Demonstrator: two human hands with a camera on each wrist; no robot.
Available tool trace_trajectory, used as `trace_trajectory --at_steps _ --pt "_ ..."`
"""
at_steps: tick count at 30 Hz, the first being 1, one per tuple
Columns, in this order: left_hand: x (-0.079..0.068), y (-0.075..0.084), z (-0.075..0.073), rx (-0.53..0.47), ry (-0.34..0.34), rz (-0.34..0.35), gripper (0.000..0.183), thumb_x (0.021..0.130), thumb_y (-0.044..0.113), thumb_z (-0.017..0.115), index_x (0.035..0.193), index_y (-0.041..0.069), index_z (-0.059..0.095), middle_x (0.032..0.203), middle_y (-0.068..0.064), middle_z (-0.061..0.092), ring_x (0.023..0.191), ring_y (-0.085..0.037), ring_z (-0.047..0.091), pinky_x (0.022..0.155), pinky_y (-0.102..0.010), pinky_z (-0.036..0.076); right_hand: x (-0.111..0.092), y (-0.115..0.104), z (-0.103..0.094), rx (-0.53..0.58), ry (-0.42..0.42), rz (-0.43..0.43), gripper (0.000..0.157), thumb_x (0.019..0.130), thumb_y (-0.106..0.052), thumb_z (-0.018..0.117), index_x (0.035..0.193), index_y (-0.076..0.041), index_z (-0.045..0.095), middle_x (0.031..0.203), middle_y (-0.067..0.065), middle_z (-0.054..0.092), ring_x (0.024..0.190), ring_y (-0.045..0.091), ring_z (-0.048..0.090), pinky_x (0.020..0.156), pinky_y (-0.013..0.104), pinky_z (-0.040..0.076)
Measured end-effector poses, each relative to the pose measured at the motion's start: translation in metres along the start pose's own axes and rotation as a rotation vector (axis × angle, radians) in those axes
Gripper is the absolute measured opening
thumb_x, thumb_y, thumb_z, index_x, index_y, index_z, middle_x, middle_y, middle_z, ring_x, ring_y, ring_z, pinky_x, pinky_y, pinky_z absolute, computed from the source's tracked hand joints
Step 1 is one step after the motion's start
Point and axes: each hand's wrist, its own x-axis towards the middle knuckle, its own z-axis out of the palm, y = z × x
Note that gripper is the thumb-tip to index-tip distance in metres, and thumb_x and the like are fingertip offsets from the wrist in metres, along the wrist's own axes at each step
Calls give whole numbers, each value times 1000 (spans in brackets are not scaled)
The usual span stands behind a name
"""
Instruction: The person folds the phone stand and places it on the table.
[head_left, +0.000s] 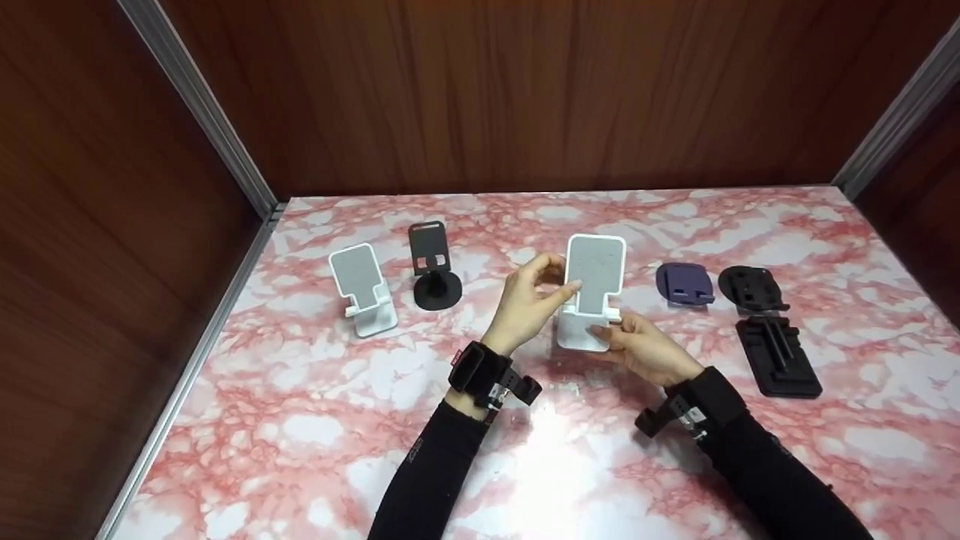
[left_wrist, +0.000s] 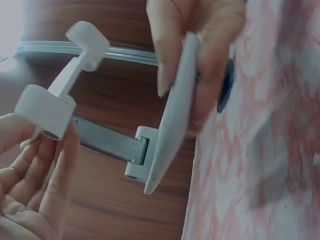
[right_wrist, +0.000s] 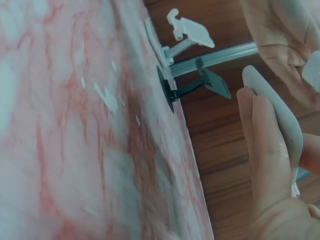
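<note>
A white phone stand point(head_left: 600, 262) with a grey pad is held up over the table between both hands, unfolded. My left hand point(head_left: 525, 304) pinches its upper plate at the left edge, thumb in front. My right hand point(head_left: 649, 351) grips the base, with the thumb on top and fingers beneath. In the left wrist view, a silver arm point(left_wrist: 107, 137) joins the white base point(left_wrist: 175, 120) to the cradle, and the left fingers hold the cradle near its hinge. The right wrist view shows the base point(right_wrist: 275, 105) between the right thumb and fingers; most of the cradle is out of frame.
Another white phone stand point(head_left: 358, 274) and a black phone stand point(head_left: 430, 251) stand unfolded at the left. To the right lie a folded purple stand point(head_left: 686, 279), a folded black round-based stand point(head_left: 750, 285) and a folded black rectangular stand point(head_left: 799, 371). Wooden panels enclose the marbled table point(head_left: 300, 427).
</note>
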Motion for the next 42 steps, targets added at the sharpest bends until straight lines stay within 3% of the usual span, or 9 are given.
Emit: trace_trajectory --at_steps 4,9,14,19,27,34,42 --pt "0 -4 -2 20 0 -6 47 86 12 76 125 1 52 123 -17 61 114 -25 62 98 -25 54 0 1 -1 21 -59 1 35 102 -2 46 135 -9 36 124 -4 63 113 14 66 106 38 48" --pt "1 -7 -6 15 -71 -12 69 86 14 76 146 4 43 142 -15 55 132 -27 53 111 -28 44 0 2 -1 -2 -100 22 34 102 -3 47 136 -7 42 124 -3 65 114 16 66 107 41 47" --pt "3 -9 -7 -56 -128 -4 53 89 10 73 137 0 53 134 -18 62 128 -26 58 110 -25 44 1 3 1 -10 -115 41 40 103 -4 47 141 1 39 126 -3 64 116 16 65 109 44 45" --pt "3 -8 -9 -58 -141 6 50 88 9 73 134 -1 56 130 -18 64 124 -24 61 107 -24 47 0 2 3 -7 -113 45 35 103 -5 48 137 0 45 125 -3 65 115 17 65 108 42 47" --pt "2 -6 -10 -2 -143 56 49 89 8 72 134 -3 55 127 -19 66 123 -27 62 106 -23 48 -3 2 5 -19 -111 42 40 103 -8 49 139 6 43 123 -4 67 114 15 66 106 37 49" --pt "3 -7 -9 88 -114 111 46 88 7 73 131 -3 58 122 -19 69 118 -27 65 105 -23 48 -4 0 10 -2 -100 53 28 102 -6 50 130 -5 49 119 -3 68 109 13 67 101 31 53" --pt "2 -8 -9 158 -62 156 49 86 10 75 131 -1 58 119 -16 71 114 -25 67 104 -26 50 -4 -2 14 -7 -85 70 24 102 -5 49 126 -1 52 114 0 69 105 12 68 98 29 55"
